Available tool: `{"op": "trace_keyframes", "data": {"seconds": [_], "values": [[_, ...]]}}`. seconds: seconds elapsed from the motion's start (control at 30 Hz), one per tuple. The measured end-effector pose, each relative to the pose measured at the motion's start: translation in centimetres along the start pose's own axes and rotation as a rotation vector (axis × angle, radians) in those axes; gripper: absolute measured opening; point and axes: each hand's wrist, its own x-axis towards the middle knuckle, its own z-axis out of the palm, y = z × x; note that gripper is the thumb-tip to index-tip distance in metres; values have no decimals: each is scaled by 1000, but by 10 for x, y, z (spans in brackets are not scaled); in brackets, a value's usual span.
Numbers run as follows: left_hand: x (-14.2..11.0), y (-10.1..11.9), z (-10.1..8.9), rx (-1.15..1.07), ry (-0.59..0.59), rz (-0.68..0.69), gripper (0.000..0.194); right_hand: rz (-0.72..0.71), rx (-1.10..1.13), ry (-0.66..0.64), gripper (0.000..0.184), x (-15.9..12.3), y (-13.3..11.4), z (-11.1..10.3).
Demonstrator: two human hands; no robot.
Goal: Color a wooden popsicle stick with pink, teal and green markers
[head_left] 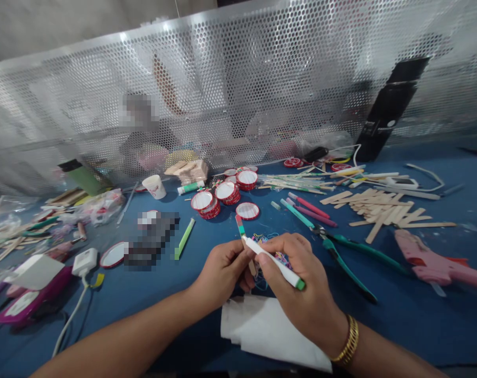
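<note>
Head camera on the small flat stick (240, 227), up between the two hands just above the blue counter (132, 289), its far end banded in red and green. Colouring looks like the step in hand: the left hand (225, 270) has the stick pinched in its fingers, while the right hand (301, 270) is closed around a white marker (276, 265), green end pointing back and writing end right by the stick. Whether the nib is actually touching wood, can't quite tell from here. Any further stroke, I'd judge, calls for a firm pinch on the stick and a light, level marker, kept inside the edges so the bands don't smear.

And where's it all sitting? The stick's tip reaches out past the left hand's fingertips, just this side of a round red-rimmed lid (247, 211). Beneath and behind the fingers, a tangle of coloured threads (283, 257); nearer the body, a folded white sheet (262, 325) lies partly under the right wrist. Out to the right, green-handled pliers (366, 251), then a pile of plain wooden sticks (380, 215) and a pink glue gun (431, 260). Further off on the left, a paper cup (154, 187) stands upright.
</note>
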Motion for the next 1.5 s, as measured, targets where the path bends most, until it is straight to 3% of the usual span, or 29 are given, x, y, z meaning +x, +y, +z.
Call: {"op": "trace_keyframes", "data": {"seconds": [1.33, 1.5], "values": [[0, 3, 0, 26, 3, -3, 46, 48, -11, 25, 8, -1, 1, -1], [0, 0, 0, -21, -2, 7, 45, 1, 14, 21, 6, -1, 1, -1]]}}
